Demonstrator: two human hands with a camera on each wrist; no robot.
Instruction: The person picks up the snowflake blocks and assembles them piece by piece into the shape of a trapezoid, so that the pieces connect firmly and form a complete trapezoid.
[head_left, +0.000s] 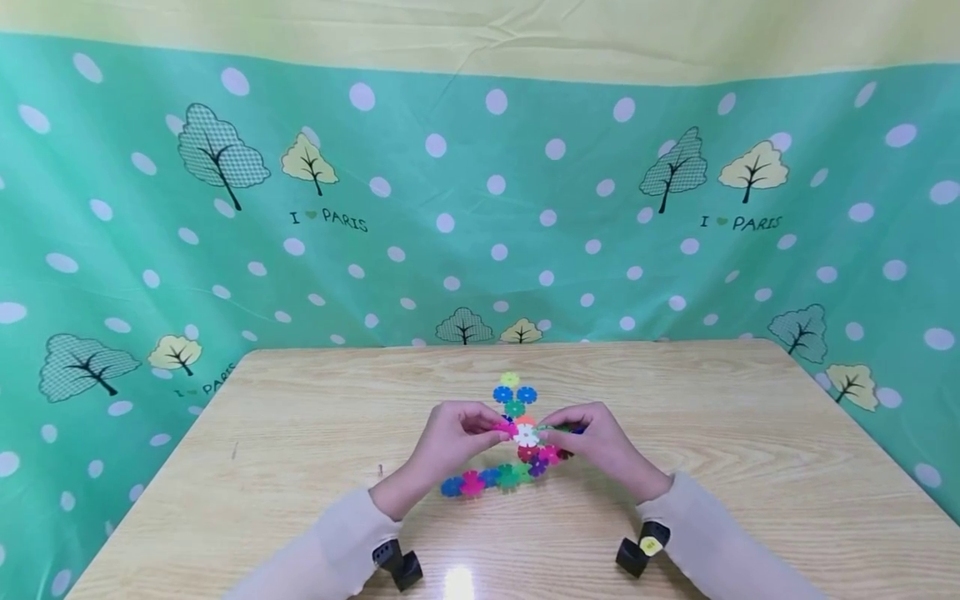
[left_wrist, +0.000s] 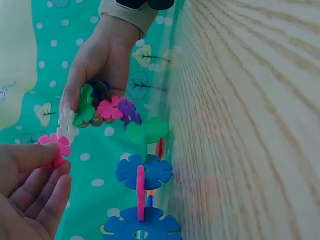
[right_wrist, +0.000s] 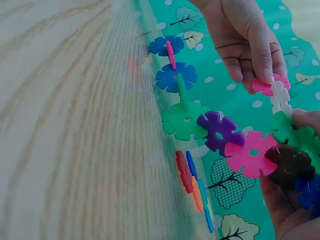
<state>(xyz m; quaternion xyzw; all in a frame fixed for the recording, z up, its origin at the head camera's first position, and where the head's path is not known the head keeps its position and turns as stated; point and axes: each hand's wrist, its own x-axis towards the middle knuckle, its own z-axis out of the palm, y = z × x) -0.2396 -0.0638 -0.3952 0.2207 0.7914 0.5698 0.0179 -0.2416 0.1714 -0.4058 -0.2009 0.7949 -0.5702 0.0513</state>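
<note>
Between finger and thumb my left hand [head_left: 453,432] pinches a pink notched plastic disc [right_wrist: 272,84], a snowflake-shaped building piece. It joins a white disc [head_left: 527,435] at the middle. Facing it, my right hand [head_left: 597,440] grips a green disc [left_wrist: 85,105] on the white one's other side. From the right hand a linked chain of discs runs down and left: brown [right_wrist: 289,166], pink [right_wrist: 251,153], purple [right_wrist: 220,133], green [head_left: 507,476] and others, to a blue disc [head_left: 452,487] at its end. A dark blue disc [right_wrist: 309,192] sits by the right hand's fingers.
Beyond the hands, more discs lie on the wooden table [head_left: 330,400]: a yellow-green disc [head_left: 510,379], blue ones [head_left: 527,395], and a red disc [head_left: 528,452] nearer me. Behind the table hangs a green dotted cloth [head_left: 405,217]. Black wrist cameras [head_left: 397,565] are strapped over both sleeves.
</note>
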